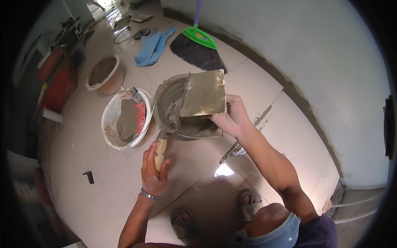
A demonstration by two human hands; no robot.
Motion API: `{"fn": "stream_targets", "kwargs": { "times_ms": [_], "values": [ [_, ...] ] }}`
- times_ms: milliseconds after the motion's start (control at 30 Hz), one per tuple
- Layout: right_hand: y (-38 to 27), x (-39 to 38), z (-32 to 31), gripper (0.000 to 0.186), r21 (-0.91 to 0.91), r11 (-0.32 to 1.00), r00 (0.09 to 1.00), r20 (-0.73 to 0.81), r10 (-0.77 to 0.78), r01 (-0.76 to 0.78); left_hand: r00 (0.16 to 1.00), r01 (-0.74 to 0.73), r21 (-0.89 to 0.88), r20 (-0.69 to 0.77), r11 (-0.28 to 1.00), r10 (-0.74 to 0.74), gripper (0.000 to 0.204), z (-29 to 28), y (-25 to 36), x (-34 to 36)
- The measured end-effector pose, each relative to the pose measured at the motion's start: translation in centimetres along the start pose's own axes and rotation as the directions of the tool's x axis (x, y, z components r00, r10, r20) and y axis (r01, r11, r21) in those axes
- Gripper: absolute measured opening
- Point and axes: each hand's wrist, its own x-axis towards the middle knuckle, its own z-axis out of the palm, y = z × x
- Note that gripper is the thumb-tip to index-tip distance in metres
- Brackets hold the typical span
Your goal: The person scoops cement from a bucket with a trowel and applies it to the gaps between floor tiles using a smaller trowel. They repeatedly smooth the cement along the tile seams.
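Head view: the right hand (232,118) is closed at the near right side of a flat, rectangular, mortar-grey plate (204,93), which is over a round, grey-coated bucket (164,96) on the pale tiled floor (107,177). The left hand (154,165) is clamped around a mottled, pale yellow tool handle (160,155), whose grey shank meets the bucket's near rim. A round white bucket (111,122) with a red-and-grey tool (140,118) inside stands just left of the grey-coated one.

Step in hand, as judged: working grey mortar at the bucket with both tools. The next move appears to call for a steady, level plate and a firm left grip to lift or scrape material.

Limits of inspection: several right-hand fingers and the plate's underside are hidden. The left tool's blade cannot be clearly made out. The plate covers part of the bucket's mouth, so the amount of mortar cannot be established. Clutter at the upper left is dim.
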Motion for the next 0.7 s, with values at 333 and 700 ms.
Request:
{"fn": "stream_targets", "kwargs": {
  "times_ms": [333,700],
  "values": [
    [-4.1,-0.2,-1.9,0.039,-0.081,0.990,0.991,-0.060,-0.117,0.112,0.992,-0.123,0.348,0.060,0.929,0.109,0.065,-3.7,-2.3,2.6],
    [-11.4,-17.2,-13.3,0.042,-0.298,0.912,0.865,-0.334,-0.375,0.281,0.956,-0.015,0.202,0.291,0.979,-0.046,0.054,-3.9,0.9,8.0]
  ]
}}
